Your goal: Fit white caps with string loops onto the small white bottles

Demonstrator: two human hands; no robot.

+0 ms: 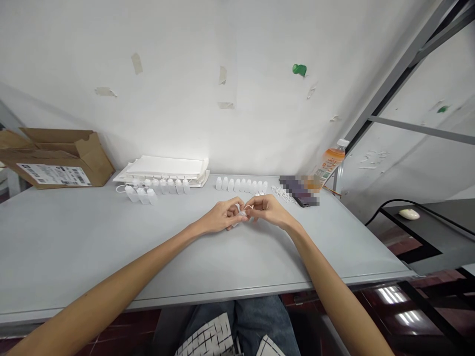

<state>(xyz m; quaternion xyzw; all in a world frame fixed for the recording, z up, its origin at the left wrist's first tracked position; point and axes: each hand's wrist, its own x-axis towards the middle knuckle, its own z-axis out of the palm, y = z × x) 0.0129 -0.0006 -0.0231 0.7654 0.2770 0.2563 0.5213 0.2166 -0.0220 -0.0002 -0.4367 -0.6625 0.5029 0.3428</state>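
Over the middle of the table, my left hand (pixel 226 215) is closed around a small translucent plastic bottle (pixel 242 213), mostly covered by the fingers. Pressed close beside it, my right hand (pixel 267 210) pinches a thin white strip (pixel 249 207) at the top of the bottle. Whether the strip is fixed to the bottle I cannot tell. Behind my hands stands a row of similar small bottles (pixel 243 185). To the left, more small bottles (pixel 170 187) stand in a group, some with white loops. Small white pieces (pixel 284 194) lie piled to the right of the row.
An opened cardboard box (pixel 55 158) sits at the back left, next to a stack of white sheets (pixel 166 167). At the back right are a phone (pixel 306 199) and an orange-labelled drink bottle (pixel 332 160). A mouse (pixel 408 214) rests on a lower surface at right.
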